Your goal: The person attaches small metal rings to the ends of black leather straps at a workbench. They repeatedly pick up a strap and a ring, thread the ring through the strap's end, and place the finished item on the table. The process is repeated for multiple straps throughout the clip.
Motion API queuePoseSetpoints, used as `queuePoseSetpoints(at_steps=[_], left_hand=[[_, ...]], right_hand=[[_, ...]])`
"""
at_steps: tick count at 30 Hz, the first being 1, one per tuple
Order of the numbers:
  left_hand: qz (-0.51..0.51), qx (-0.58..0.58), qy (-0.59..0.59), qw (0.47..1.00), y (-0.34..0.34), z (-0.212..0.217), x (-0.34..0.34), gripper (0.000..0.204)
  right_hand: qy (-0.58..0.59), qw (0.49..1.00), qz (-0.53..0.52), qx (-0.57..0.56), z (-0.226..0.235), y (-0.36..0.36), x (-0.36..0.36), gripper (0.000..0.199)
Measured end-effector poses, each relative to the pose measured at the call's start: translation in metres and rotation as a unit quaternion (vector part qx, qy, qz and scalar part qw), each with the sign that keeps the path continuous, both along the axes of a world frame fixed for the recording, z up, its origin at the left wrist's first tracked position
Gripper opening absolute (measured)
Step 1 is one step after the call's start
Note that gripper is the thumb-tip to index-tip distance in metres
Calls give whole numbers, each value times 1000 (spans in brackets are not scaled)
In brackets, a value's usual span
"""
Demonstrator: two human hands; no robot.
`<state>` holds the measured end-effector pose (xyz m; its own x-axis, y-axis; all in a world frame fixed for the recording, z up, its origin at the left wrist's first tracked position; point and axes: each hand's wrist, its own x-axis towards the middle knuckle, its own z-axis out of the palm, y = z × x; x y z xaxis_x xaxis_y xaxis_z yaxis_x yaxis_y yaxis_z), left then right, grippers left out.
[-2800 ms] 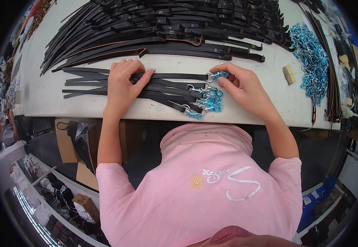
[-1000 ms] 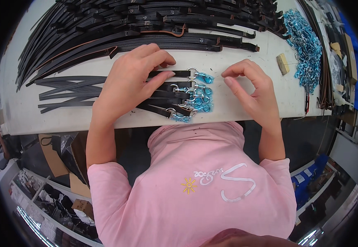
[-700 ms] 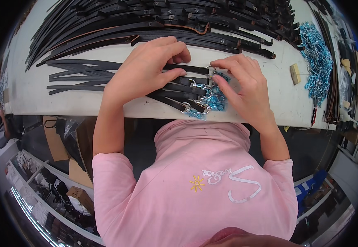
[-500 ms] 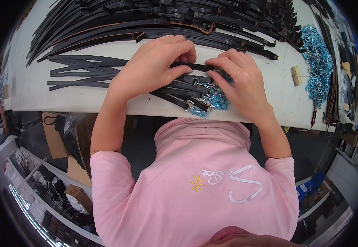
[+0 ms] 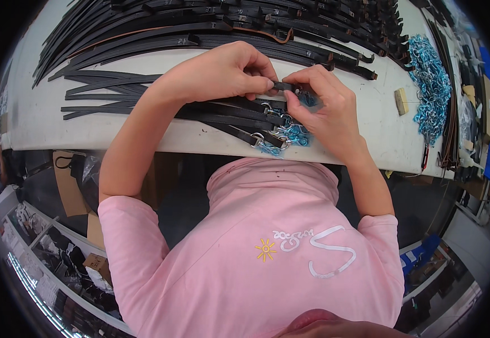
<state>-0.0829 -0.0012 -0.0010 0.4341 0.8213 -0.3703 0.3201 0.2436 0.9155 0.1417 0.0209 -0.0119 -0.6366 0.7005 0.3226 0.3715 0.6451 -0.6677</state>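
Both hands pinch one black strap's end between them, left hand [image 5: 228,73] clamped on the strap [image 5: 283,85], right hand [image 5: 324,107] apparently fitting a blue clip [image 5: 308,98], needing steady alignment.

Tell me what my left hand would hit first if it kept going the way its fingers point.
Probably the right hand: the left hand points rightward along the black strap end both pinch, fingertips nearly touching. Depth is hard to judge.
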Motion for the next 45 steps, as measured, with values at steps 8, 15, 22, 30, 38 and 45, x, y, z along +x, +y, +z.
queuePoseSetpoints(at_steps=[8, 15, 22, 30, 38, 45], left_hand=[[-8, -13, 6, 1000, 2, 1, 0, 19], [33, -38, -46, 998, 1, -2, -3, 21], [17, -21, -9, 1000, 1, -2, -1, 20], [6, 32, 29, 999, -3, -2, -1, 18], [15, 51, 91, 994, -7, 3, 5, 15], [30, 141, 34, 989, -13, 1, 2, 13]], right_hand=[[23, 1000, 13, -3, 1, 1, -1, 17], [29, 999, 9, -23, 0, 1, -2, 17], [25, 1000, 15, -2, -2, 1, 0, 17], [21, 999, 23, 6, -4, 0, 0, 17], [18, 999, 33, 6, -5, -1, 1, 16], [30, 999, 38, -4, -5, -2, 4, 16]])
